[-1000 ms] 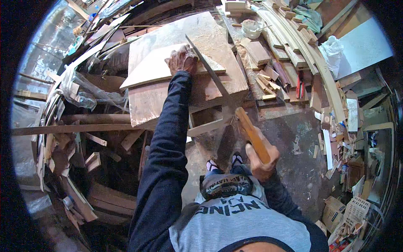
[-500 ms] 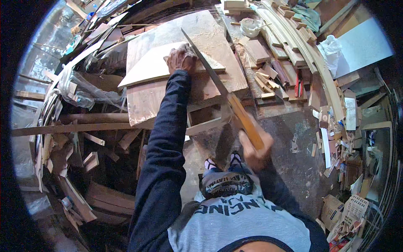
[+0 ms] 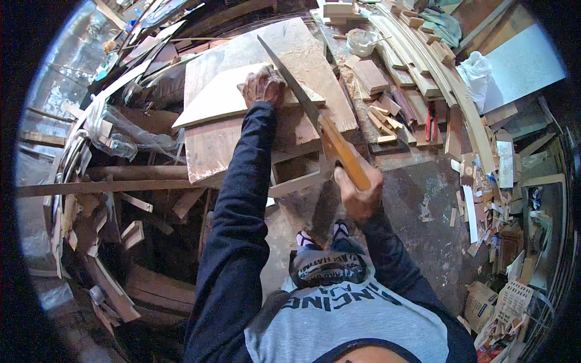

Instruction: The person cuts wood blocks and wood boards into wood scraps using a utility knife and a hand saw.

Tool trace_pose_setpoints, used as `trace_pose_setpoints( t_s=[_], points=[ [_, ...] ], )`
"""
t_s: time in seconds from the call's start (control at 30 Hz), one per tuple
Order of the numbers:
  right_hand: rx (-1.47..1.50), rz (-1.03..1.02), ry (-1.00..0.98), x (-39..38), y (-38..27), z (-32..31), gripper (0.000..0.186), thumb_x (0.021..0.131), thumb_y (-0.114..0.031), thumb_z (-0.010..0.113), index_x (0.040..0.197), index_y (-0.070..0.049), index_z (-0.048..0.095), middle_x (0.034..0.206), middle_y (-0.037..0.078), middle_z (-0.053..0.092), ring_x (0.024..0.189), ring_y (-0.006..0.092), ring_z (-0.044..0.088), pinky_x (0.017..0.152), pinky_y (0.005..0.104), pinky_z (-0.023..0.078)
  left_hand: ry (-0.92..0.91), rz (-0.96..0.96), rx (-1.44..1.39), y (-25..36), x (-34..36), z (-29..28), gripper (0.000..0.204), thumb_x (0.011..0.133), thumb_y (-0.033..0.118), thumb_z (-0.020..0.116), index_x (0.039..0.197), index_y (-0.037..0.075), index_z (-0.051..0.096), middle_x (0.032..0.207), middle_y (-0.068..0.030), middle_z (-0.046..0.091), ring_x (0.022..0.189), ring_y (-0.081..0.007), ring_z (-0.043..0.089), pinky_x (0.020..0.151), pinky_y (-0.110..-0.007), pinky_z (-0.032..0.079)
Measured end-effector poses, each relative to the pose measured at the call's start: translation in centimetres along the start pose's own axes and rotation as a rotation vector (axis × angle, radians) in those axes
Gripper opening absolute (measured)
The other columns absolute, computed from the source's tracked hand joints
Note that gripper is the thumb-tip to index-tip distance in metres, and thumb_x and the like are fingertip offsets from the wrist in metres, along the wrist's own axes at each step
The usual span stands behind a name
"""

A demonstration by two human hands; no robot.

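Observation:
A handsaw [image 3: 336,147] with a wooden handle and a long, narrowing blade slants up and left from my right hand [image 3: 361,192], which is wrapped round the handle's near end. Its blade crosses a pale, angled wooden board [image 3: 213,95] at the right part of that board. Close to the blade on its left, my left hand [image 3: 262,86] presses on the board with bent fingers; the fingertips are partly hidden. Beneath the board is a thick wooden worktop [image 3: 212,148], dusted with sawdust at its far right.
Right of the worktop lie wood offcuts [image 3: 381,124], long strips [image 3: 417,54], a white tub [image 3: 361,42] and a red-handled tool [image 3: 430,124]. Scrap wood and plastic sheeting [image 3: 121,136] crowd the left. More scraps [image 3: 481,199] litter the floor at right.
My right hand has pushed the saw forward, up and to the left, so more of the blade reaches past the board. My left hand and the board have hardly moved.

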State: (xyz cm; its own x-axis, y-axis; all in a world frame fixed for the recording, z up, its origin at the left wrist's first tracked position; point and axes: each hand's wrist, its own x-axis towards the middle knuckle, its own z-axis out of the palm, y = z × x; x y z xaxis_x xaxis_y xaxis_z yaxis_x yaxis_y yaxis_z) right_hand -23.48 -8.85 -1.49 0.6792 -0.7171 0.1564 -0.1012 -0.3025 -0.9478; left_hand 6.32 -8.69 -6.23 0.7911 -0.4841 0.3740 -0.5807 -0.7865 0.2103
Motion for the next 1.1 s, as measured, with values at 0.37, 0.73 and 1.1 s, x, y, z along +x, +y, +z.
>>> trace_pose_setpoints(
  t_s=[0.37,0.73,1.1],
  points=[
    [0.081,0.094,-0.036,0.6,-0.1,0.4,0.036,0.079,-0.006,0.053,0.114,0.004,0.056,0.086,0.013,0.064,0.074,0.0158,0.058,0.068,0.0289,0.047,0.047,0.006,-0.055,-0.1,-0.2,0.2,0.030,0.084,0.035,0.047,0.101,0.017,0.064,0.104,-0.0075,0.065,0.106,-0.0301,0.056,0.088,-0.052,0.039],
    [0.004,0.044,0.015,-1.5,0.2,-0.6,0.042,0.079,-0.006,0.056,0.119,0.008,0.054,0.102,0.014,0.064,0.095,0.0173,0.060,0.086,0.0287,0.045,-0.100,-0.016,-0.120,0.2,0.0,0.5,0.035,0.078,0.039,0.056,0.105,0.018,0.064,0.110,-0.0093,0.064,0.112,-0.0323,0.054,0.096,-0.054,0.036],
    [0.100,-0.018,-0.024,-1.9,0.3,0.4,0.044,0.077,-0.005,0.058,0.120,0.006,0.054,0.105,0.012,0.064,0.097,0.0157,0.058,0.087,0.0273,0.044,0.111,0.063,-0.030,-1.8,-2.0,1.7,0.040,0.072,0.039,0.064,0.102,0.013,0.062,0.104,-0.0085,0.062,0.102,-0.0301,0.054,0.087,-0.049,0.038]
  ],
)
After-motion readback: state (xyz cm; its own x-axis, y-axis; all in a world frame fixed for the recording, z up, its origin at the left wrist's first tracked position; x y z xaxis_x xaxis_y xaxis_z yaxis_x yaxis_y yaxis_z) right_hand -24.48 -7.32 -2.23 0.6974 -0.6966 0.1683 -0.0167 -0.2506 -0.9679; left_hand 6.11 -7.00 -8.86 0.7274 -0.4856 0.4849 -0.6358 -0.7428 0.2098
